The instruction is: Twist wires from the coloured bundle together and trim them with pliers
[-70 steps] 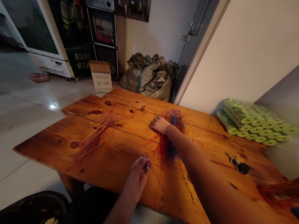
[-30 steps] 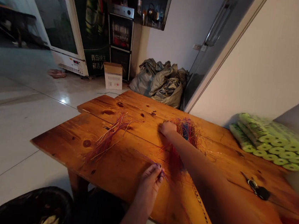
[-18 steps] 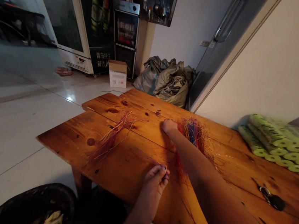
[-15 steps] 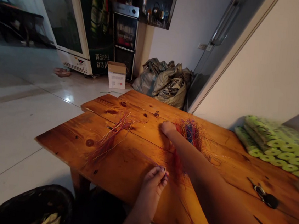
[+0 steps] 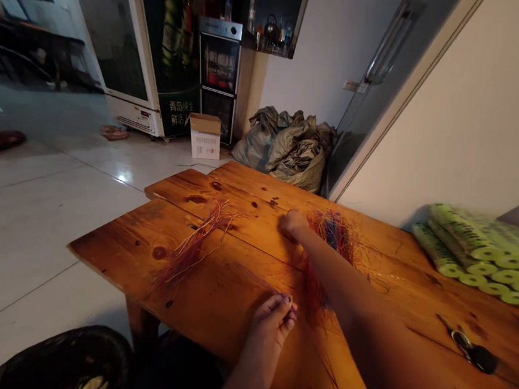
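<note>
Purple strands [image 5: 257,276] are pinched between the thumb and fingers of the left hand [image 5: 273,318], over the near part of the wooden table [image 5: 216,298], their thin ends trailing to the left. Farther in, a loose bundle of reddish and yellow fibres [image 5: 193,244] lies on the table's left side, while the right hand [image 5: 294,225] is curled just left of a tangled red, orange and blue heap [image 5: 337,235], whether gripping anything I cannot tell. Beyond the table, crumpled sacks [image 5: 287,147] slump on the floor near a carton [image 5: 206,140].
</note>
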`<action>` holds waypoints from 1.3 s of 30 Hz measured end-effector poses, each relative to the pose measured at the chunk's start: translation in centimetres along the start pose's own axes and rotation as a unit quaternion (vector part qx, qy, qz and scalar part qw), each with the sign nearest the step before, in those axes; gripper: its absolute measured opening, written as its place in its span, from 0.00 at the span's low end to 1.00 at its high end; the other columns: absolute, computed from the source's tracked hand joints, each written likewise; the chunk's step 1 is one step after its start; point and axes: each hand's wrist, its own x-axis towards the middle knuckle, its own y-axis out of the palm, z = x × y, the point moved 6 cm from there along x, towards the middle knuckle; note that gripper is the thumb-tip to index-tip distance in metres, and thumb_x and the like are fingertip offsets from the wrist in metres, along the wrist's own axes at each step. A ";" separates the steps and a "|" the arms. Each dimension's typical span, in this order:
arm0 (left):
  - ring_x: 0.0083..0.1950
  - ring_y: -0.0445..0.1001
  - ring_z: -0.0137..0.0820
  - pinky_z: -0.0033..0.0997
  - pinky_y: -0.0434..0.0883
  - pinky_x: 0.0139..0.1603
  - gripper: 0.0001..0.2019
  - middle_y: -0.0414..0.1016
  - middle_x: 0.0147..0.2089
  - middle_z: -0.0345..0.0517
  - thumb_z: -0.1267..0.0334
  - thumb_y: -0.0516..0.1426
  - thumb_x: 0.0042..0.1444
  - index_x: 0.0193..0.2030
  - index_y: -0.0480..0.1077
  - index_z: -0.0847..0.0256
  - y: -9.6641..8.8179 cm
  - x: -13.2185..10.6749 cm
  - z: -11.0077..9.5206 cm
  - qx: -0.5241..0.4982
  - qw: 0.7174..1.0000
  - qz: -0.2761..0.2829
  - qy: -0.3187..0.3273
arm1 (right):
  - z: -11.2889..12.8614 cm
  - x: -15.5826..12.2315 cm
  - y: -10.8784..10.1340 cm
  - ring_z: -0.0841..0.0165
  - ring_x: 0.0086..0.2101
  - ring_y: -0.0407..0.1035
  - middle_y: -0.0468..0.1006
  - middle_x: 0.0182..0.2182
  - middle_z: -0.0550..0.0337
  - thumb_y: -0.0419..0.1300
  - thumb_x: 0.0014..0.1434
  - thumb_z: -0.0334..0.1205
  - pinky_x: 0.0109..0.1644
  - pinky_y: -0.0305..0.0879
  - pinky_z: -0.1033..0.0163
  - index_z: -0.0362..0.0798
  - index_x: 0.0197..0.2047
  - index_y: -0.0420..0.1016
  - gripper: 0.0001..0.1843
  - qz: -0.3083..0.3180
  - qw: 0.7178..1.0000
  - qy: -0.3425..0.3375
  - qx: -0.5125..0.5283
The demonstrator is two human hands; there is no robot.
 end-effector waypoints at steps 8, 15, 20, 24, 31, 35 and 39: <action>0.25 0.70 0.21 0.18 0.66 0.27 0.13 0.73 0.24 0.42 0.64 0.69 0.30 0.23 0.72 0.67 0.7 -0.2 1.0 0.077 0.994 0.077 -0.006 | -6.1 -8.9 -11.8 0.68 0.44 0.68 0.72 0.47 0.48 0.40 0.63 0.38 0.42 0.67 0.64 0.40 0.53 0.64 0.21 -0.291 0.916 0.015 0.276; 0.30 0.72 0.23 0.19 0.66 0.33 0.09 0.77 0.32 0.48 0.68 0.68 0.33 0.21 0.72 0.67 1.8 -2.9 2.5 0.155 0.978 0.137 -0.028 | -12.5 -27.6 -0.6 0.73 0.30 0.72 0.77 0.31 0.58 0.65 0.45 0.41 0.35 0.71 0.69 0.48 0.36 0.77 0.13 -0.193 0.575 0.127 0.785; 0.29 0.70 0.22 0.20 0.65 0.34 0.07 0.76 0.42 0.51 0.71 0.67 0.35 0.19 0.72 0.66 2.5 -4.1 4.6 0.250 0.950 0.188 -0.014 | -12.7 -34.1 6.5 0.77 0.27 0.72 0.78 0.29 0.61 0.68 0.42 0.36 0.34 0.71 0.74 0.48 0.33 0.77 0.12 -0.122 0.439 0.196 0.869; 0.34 0.72 0.27 0.24 0.66 0.39 0.08 0.77 0.34 0.46 0.67 0.67 0.32 0.20 0.73 0.64 2.9 -3.2 5.9 0.265 0.945 0.192 0.007 | -13.1 -34.9 7.8 0.75 0.26 0.73 0.79 0.27 0.58 0.69 0.40 0.33 0.34 0.72 0.73 0.42 0.34 0.77 0.14 -0.116 0.374 0.209 0.896; 0.45 0.72 0.35 0.32 0.64 0.48 0.03 0.77 0.41 0.47 0.66 0.64 0.39 0.21 0.74 0.60 4.8 -3.0 6.5 0.370 0.889 0.265 0.042 | -15.2 -35.2 7.7 0.75 0.26 0.73 0.79 0.27 0.57 0.68 0.44 0.32 0.35 0.72 0.72 0.39 0.35 0.77 0.13 -0.137 0.347 0.204 0.905; 0.49 0.71 0.36 0.36 0.63 0.52 0.02 0.75 0.47 0.48 0.67 0.63 0.42 0.22 0.74 0.60 4.8 -3.5 6.2 0.412 0.854 0.315 0.037 | -16.6 -35.4 7.5 0.75 0.26 0.72 0.79 0.27 0.58 0.68 0.42 0.31 0.35 0.72 0.73 0.40 0.35 0.77 0.13 -0.173 0.339 0.216 0.899; 0.49 0.71 0.35 0.36 0.63 0.53 0.02 0.71 0.54 0.47 0.66 0.62 0.43 0.22 0.74 0.60 4.7 -3.7 5.3 0.429 0.848 0.307 0.044 | -16.9 -35.5 7.1 0.76 0.27 0.71 0.78 0.27 0.58 0.68 0.43 0.33 0.35 0.71 0.73 0.40 0.34 0.77 0.13 -0.189 0.368 0.220 0.883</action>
